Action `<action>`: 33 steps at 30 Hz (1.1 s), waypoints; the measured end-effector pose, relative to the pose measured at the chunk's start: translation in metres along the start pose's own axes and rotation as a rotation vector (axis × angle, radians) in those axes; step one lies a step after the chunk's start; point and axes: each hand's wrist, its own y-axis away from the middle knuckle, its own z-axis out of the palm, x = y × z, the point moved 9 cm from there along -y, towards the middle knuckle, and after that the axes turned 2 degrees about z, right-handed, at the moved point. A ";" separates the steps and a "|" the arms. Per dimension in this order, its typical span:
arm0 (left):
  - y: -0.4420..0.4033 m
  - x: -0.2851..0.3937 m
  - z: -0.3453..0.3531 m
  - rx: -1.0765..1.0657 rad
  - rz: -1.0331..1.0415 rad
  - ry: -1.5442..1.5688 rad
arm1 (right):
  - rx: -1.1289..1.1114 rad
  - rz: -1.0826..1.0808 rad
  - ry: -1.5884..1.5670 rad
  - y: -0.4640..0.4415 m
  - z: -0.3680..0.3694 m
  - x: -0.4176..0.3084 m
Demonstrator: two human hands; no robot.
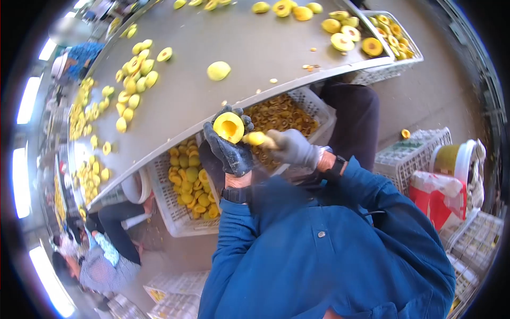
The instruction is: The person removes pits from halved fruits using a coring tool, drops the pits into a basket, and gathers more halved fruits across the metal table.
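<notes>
In a dark glove, my left hand (pixel 231 149) cups a halved yellow fruit (pixel 223 120), its hollowed cut face turned up. Close on its right is my right hand (pixel 295 149), in a grey glove, with the fingers wrapped round a tool (pixel 272 141). A yellow piece (pixel 256 138) sits at the tool's tip, beside the fruit half; whether it is fruit or part of the tool is unclear. Below both hands, a white crate (pixel 317 109) holds cut scraps. A second crate (pixel 172 215) to the left holds yellow fruit pieces.
The metal table (pixel 186 80) carries scattered fruit halves, and its raised edge runs just beyond my hands. A fruit crate (pixel 411 64) stands at the upper right. More crates (pixel 411 154) and a bucket (pixel 457 159) are at the right. A seated person (pixel 109 268) is at the lower left.
</notes>
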 end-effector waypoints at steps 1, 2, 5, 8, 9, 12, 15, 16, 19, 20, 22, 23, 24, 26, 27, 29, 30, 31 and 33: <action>0.004 0.009 -0.013 0.045 0.047 -0.047 | -0.047 0.115 0.150 -0.001 0.013 0.027; 0.008 0.017 -0.026 0.086 0.092 -0.093 | -0.088 0.228 0.304 -0.001 0.022 0.059; 0.027 0.082 -0.070 0.150 0.505 -0.873 | -0.163 0.369 0.406 0.013 0.030 0.144; 0.006 0.117 -0.164 0.318 0.423 -1.092 | -0.060 0.440 0.286 0.024 0.021 0.164; -0.002 0.136 -0.160 0.315 0.557 -1.368 | -0.088 0.460 0.273 0.027 0.014 0.156; -0.036 0.145 -0.091 0.161 0.791 -1.710 | -0.077 0.469 0.182 0.031 0.008 0.132; -0.108 0.093 -0.019 -0.234 0.893 -1.727 | -0.078 0.465 0.108 0.040 0.014 0.120; -0.135 0.069 -0.006 -0.349 0.842 -1.787 | -0.120 0.484 0.109 0.043 0.014 0.112; -0.199 -0.004 0.003 -0.541 0.506 -1.997 | -0.176 0.512 0.107 0.056 0.010 0.099; -0.213 -0.022 0.000 -0.589 0.353 -2.023 | -0.159 0.495 0.104 0.059 0.007 0.097; -0.218 -0.019 0.012 -0.558 0.359 -1.918 | -0.122 0.487 0.102 0.057 -0.007 0.092; -0.216 -0.013 0.013 -0.536 0.357 -1.739 | -0.106 0.496 0.099 0.057 -0.014 0.089; -0.213 -0.005 0.010 -0.506 0.350 -1.563 | -0.097 0.503 0.095 0.056 -0.021 0.081; -0.173 -0.001 0.009 -0.308 -0.160 -0.722 | -0.003 0.434 0.005 0.043 -0.041 0.058; -0.148 0.008 0.020 -0.341 -0.159 -0.631 | 0.037 0.401 -0.043 0.036 -0.050 0.045; -0.108 0.023 0.037 -0.375 -0.067 -0.632 | 0.086 0.324 -0.103 0.017 -0.069 0.009; -0.089 0.029 0.045 -0.376 0.022 -0.727 | 0.110 0.286 -0.131 0.009 -0.075 -0.008; -0.072 0.035 0.054 -0.380 0.110 -0.820 | 0.128 0.254 -0.125 0.002 -0.079 -0.023; -0.049 0.036 0.058 -0.308 0.104 -0.667 | 0.171 0.195 -0.109 -0.007 -0.084 -0.048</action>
